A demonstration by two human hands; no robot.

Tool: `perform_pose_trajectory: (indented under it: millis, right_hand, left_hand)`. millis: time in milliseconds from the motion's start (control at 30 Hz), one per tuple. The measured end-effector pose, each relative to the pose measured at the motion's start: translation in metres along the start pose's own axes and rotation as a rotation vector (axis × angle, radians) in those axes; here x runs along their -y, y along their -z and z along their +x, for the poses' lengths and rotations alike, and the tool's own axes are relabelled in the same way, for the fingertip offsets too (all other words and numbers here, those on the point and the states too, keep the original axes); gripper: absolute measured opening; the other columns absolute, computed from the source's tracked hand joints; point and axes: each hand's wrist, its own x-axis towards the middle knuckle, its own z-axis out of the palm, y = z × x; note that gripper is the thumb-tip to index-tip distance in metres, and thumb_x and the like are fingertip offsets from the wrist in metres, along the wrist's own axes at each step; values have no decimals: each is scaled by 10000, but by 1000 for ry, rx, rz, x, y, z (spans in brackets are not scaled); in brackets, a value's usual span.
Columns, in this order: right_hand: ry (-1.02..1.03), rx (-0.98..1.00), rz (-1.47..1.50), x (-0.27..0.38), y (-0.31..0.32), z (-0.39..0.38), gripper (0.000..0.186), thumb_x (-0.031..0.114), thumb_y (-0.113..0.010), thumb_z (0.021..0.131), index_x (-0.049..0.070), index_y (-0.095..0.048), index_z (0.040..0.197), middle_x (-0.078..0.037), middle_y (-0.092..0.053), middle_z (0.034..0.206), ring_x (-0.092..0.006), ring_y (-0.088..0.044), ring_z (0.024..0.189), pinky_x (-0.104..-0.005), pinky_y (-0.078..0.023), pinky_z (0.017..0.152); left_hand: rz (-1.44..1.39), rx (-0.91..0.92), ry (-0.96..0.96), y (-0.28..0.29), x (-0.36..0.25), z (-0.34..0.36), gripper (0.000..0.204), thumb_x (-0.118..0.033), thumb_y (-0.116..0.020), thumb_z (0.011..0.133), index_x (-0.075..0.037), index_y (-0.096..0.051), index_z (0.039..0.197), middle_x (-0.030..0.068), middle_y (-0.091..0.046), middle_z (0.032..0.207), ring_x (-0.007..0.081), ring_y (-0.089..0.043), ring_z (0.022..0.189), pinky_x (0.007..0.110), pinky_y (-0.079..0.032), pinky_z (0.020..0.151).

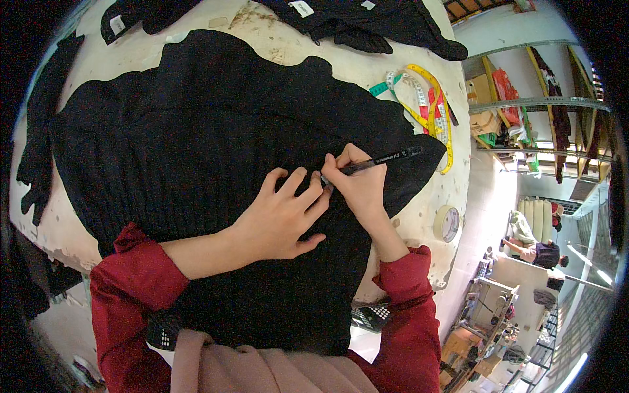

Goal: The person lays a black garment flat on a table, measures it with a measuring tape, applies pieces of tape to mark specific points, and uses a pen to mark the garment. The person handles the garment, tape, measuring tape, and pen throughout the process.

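A large black ribbed knit garment (196, 131) lies spread over the table, its near part hanging toward my lap. My left hand (282, 213) rests flat on it near the middle, fingers apart, pressing the cloth. Just right of those fingertips, my right hand (362, 187) is closed around a black pen (396, 158). The pen slants down to the left, its lower end at the cloth beside my left index finger. Something small and pale shows at that end, too small to make out; whether there is a mark on the cloth I cannot tell.
On the pale, worn table (419, 213) lie a yellow-and-white measuring tape (432, 121) and a roll of tape (447, 224). More black garments (354, 23) lie at the far edge, another black garment (49, 124) at left. Shelves (524, 105) and a person (540, 253) are off right.
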Motion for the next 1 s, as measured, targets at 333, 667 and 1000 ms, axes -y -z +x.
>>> perform_pose_trajectory:
  millis: [333,667,1000]
  right_hand:
    - [12,-17,156,-10,11,-8,245,68,-704,832,2,-526,676,-17,-572,610,-42,-470,575,-242,-398,504]
    - [-127,37,222,-3,12,-2,277,41,-691,843,24,-500,643,24,-515,603,-21,-435,594,-230,-373,535]
    - [6,-4,62,-10,10,-5,271,34,-688,835,30,-496,644,23,-524,620,-29,-458,612,-223,-381,545]
  left_hand:
    - [-3,-7,6,2,-2,-1,610,-454,-672,812,-67,-537,1264,194,-489,1303,370,-450,1195,546,-382,961]
    - [-12,-1,15,3,-1,-1,613,-449,-676,806,-76,-525,1268,191,-479,1320,371,-442,1201,546,-378,958]
    - [-9,50,30,1,-1,0,724,-472,-665,808,-98,-466,1395,173,-430,1414,378,-432,1213,554,-361,972]
